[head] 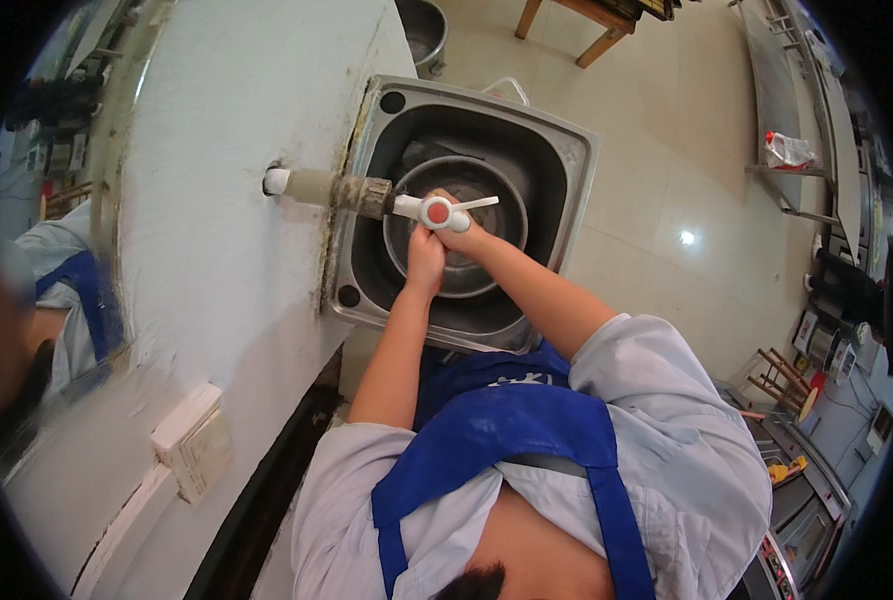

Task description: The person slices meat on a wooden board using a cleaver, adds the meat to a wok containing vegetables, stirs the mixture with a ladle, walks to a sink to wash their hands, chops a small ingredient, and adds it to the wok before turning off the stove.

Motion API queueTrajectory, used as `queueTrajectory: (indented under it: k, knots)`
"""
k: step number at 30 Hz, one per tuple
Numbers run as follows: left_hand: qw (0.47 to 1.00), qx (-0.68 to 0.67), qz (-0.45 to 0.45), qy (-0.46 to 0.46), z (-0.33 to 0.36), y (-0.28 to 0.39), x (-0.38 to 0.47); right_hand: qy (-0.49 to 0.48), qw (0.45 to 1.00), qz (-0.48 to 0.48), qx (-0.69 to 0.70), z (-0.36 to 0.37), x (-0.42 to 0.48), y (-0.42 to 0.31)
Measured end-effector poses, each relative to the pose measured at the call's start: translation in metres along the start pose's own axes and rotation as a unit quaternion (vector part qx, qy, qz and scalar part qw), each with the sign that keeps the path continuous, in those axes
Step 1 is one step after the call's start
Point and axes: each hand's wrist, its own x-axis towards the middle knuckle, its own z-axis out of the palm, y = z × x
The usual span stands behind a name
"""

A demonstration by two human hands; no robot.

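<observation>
Both of my hands are together under the white plastic tap (pixel 437 212), above a round metal basin (pixel 523 225) in the stainless steel sink (pixel 583 172). My left hand (pixel 424 259) is at the left, fingers hidden beneath the tap. My right hand (pixel 463 234) touches it from the right, partly covered by the spout. Whether either holds something cannot be seen. The tap has a red cap and a lever pointing right, and joins a grey pipe (pixel 311 187) from the wall. Something dark lies in the sink behind the basin.
A metal pot (pixel 422 34) stands on the floor beyond the sink, near a wooden stool or table (pixel 596 30). The white wall (pixel 229 247) at the left has a socket box (pixel 195 442). At the right are a metal rack (pixel 788 171), a wooden stool (pixel 788 382) and a person's legs (pixel 844 277).
</observation>
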Motion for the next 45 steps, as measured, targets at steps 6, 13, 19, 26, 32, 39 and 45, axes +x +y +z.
queueTrajectory:
  k: [6, 13, 19, 26, 32, 39, 45]
  knots:
    - [0.994, 0.102, -0.001, -0.027, -0.005, 0.000, -0.004, -0.049, 0.967, -0.007, -0.248, -0.018, -0.004, -0.025]
    - [0.982, -0.135, -0.084, -0.102, -0.032, -0.020, 0.015, 0.012, 0.987, 0.111, -0.117, -0.015, 0.006, -0.009]
    - [0.988, -0.144, -0.046, 0.043, -0.010, -0.042, 0.017, -0.042, 0.986, -0.047, -0.157, -0.003, -0.016, 0.028]
    - [0.995, 0.069, 0.031, 0.070, 0.013, -0.034, 0.026, 0.022, 0.969, 0.128, -0.212, -0.014, 0.036, 0.012]
    - [0.990, -0.087, -0.094, 0.056, -0.029, -0.043, 0.064, -0.007, 0.939, -0.152, -0.308, 0.011, 0.012, 0.038]
    - [0.999, -0.013, -0.042, 0.000, 0.033, -0.008, 0.015, 0.032, 0.977, 0.203, 0.055, -0.022, 0.012, -0.013]
    - [0.997, -0.062, -0.020, -0.044, -0.084, -0.062, 0.097, 0.042, 0.993, 0.006, -0.115, 0.009, -0.031, -0.013]
